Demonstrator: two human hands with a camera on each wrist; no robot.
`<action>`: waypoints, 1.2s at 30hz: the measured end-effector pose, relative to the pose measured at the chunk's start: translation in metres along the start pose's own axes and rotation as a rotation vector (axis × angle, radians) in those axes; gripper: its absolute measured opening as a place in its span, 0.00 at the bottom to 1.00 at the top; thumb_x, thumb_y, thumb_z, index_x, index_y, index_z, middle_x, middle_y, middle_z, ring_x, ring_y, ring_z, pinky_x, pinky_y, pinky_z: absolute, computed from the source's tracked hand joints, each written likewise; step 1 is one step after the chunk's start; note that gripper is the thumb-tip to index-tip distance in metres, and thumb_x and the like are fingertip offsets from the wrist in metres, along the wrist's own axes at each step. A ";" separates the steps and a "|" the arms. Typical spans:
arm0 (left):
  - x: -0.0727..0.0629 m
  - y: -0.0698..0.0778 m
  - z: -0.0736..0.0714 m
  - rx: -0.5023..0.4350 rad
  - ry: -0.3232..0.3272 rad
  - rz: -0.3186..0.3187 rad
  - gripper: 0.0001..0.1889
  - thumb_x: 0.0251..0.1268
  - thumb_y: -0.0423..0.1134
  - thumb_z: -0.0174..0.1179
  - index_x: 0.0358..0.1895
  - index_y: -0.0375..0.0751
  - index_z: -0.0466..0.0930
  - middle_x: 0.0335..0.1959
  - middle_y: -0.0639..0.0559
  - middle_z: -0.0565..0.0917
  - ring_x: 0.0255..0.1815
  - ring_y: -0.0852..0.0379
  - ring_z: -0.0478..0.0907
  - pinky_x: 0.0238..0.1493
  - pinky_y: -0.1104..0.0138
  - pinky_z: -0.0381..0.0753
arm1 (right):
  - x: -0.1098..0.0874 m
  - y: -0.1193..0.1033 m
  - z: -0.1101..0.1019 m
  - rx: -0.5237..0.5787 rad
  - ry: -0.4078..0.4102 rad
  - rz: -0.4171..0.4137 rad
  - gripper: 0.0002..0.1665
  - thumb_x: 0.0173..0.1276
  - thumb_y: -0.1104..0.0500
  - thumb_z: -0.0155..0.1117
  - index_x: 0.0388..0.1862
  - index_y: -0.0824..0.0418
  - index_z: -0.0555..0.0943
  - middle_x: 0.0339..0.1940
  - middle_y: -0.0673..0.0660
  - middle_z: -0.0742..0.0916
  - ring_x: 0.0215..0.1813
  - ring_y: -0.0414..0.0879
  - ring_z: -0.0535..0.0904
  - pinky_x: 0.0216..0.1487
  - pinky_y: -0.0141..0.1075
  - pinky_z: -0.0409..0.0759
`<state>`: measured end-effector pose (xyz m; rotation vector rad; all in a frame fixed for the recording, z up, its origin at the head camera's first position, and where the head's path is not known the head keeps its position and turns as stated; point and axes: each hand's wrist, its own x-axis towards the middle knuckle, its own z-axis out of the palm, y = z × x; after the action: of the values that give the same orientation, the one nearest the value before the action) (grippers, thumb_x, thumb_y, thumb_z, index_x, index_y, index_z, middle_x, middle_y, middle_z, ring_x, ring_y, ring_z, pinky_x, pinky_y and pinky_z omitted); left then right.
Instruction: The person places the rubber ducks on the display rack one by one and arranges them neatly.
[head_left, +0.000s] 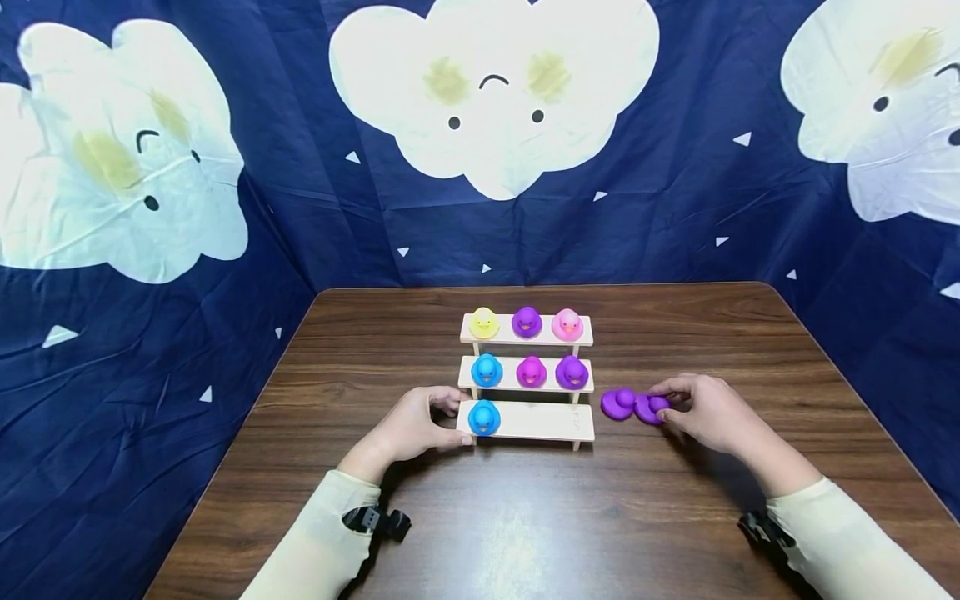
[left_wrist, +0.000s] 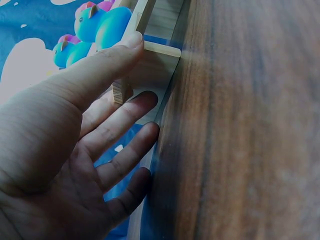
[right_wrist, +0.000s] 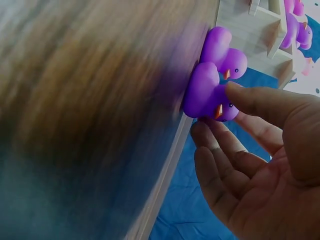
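A three-tier wooden display stand [head_left: 536, 422] is on the table, its lowest board gripped at the left end by my left hand [head_left: 416, 425], thumb in front and fingers behind. One blue rubber duck [head_left: 483, 418] sits on that board, close to the thumb. To the right of the stand, two purple rubber ducks rest side by side on the tabletop. My right hand [head_left: 708, 410] pinches the nearer purple duck [right_wrist: 199, 95] at its head between thumb and fingers. The other purple duck [right_wrist: 215, 46] lies against it, on the stand's side.
The middle tier carries a blue duck [head_left: 487, 371], a magenta duck [head_left: 532, 372] and a purple duck [head_left: 572, 373]. Above them stand a yellow duck [head_left: 483, 323], a purple one and a pink duck [head_left: 567, 325]. Blue cloud-print cloth [head_left: 300, 208] surrounds the wooden table [head_left: 360, 350].
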<state>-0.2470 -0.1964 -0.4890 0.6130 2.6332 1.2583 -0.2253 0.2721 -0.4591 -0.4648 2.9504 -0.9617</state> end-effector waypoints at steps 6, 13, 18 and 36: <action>-0.001 0.001 -0.001 -0.007 0.000 0.003 0.26 0.48 0.45 0.85 0.53 0.52 0.87 0.42 0.63 0.87 0.49 0.58 0.82 0.57 0.54 0.80 | 0.000 0.001 0.000 -0.044 -0.007 0.034 0.14 0.66 0.58 0.78 0.49 0.59 0.88 0.23 0.45 0.85 0.24 0.39 0.78 0.32 0.38 0.75; -0.001 0.001 -0.001 -0.012 0.001 -0.002 0.26 0.48 0.45 0.86 0.53 0.53 0.87 0.41 0.63 0.87 0.48 0.59 0.82 0.57 0.55 0.79 | 0.000 0.006 -0.002 -0.098 0.014 0.060 0.12 0.63 0.50 0.81 0.39 0.53 0.88 0.25 0.43 0.84 0.27 0.40 0.77 0.32 0.39 0.73; -0.001 0.001 -0.001 -0.004 0.003 -0.006 0.27 0.48 0.46 0.86 0.54 0.53 0.87 0.41 0.63 0.86 0.48 0.59 0.82 0.56 0.56 0.80 | 0.000 0.008 -0.002 -0.133 0.039 0.059 0.16 0.58 0.45 0.84 0.37 0.51 0.88 0.30 0.44 0.87 0.33 0.43 0.81 0.37 0.44 0.77; -0.001 0.001 -0.001 -0.011 0.007 -0.010 0.27 0.48 0.45 0.86 0.54 0.52 0.87 0.41 0.62 0.86 0.48 0.58 0.82 0.56 0.56 0.80 | 0.000 0.008 -0.003 -0.003 -0.033 -0.003 0.20 0.57 0.55 0.85 0.47 0.57 0.90 0.42 0.52 0.92 0.48 0.53 0.89 0.55 0.57 0.80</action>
<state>-0.2458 -0.1970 -0.4881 0.5948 2.6294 1.2737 -0.2274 0.2802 -0.4615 -0.4806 2.9238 -0.9401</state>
